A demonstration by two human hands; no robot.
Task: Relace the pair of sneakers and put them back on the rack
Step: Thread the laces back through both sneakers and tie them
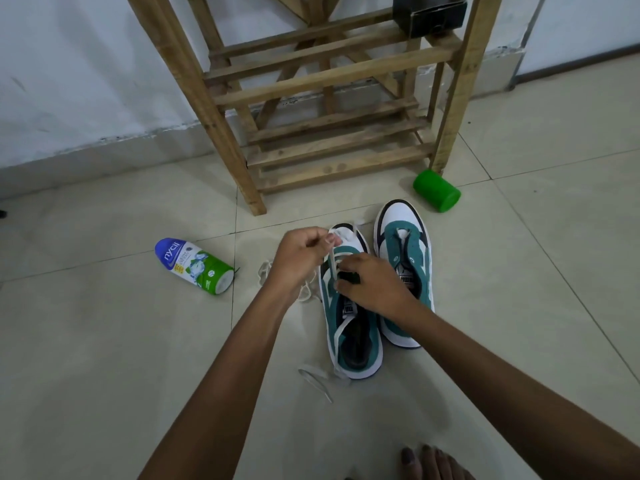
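Hands: left (300, 259) pinching white lace (331, 263), right (372, 285) gripping sneaker (349, 327); "nycil" bottle (194, 265) nearby.

A plain room in a home, likely by an entrance or in a storage corner; a rough wooden shoe rack (322, 109) of slatted shelves stands against a scuffed white wall (69, 81); pale floor tiles (104, 358) spread before the rack; a talc bottle (194, 265) lies left of the rack's foot; a green cup (437, 190) lies on its side beside the rack's right leg; a dark box (429, 12) sits on an upper shelf.
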